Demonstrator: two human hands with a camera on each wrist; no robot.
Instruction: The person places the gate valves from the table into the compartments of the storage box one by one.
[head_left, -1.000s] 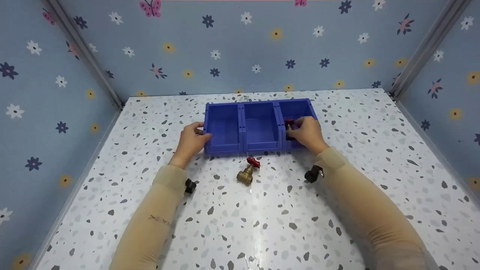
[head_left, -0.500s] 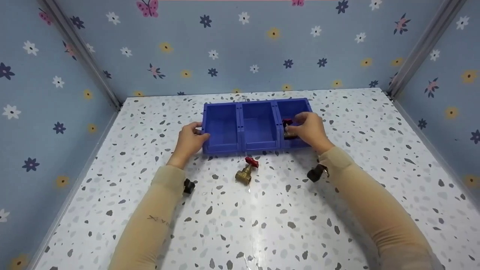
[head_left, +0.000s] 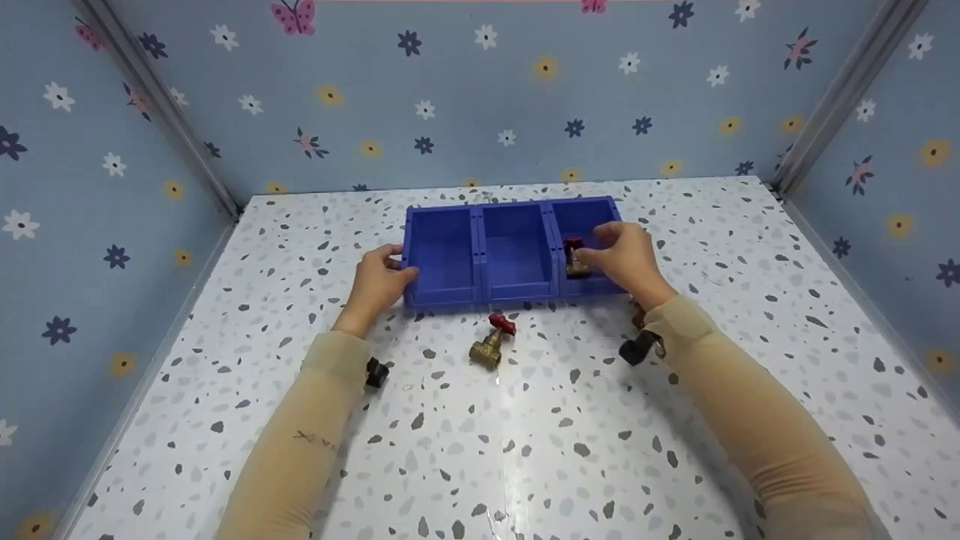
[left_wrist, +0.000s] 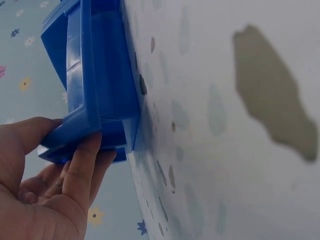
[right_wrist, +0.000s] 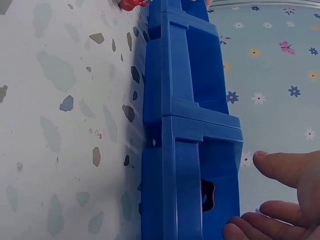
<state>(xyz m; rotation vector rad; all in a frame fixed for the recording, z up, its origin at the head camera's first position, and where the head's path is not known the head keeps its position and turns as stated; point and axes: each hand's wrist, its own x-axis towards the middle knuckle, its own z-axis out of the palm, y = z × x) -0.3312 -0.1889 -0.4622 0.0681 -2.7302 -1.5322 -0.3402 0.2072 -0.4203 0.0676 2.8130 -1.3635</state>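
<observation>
Valve (head_left: 577,268) in the box (head_left: 516,293) might tip if our right hand (head_left: 628,256), wide and holding nothing, bumps it; our left hand (head_left: 379,279) pinches the box.

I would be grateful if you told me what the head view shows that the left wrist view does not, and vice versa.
Only the head view: the right hand, one red-handled valve in the rightmost compartment, a second valve on the speckled tabletop, and both sleeves.

Only the left wrist view: the palm side of the left hand, seen close up.

Both: the left hand gripping the left end of the blue bins, the tabletop, and the flowered wall.
</observation>
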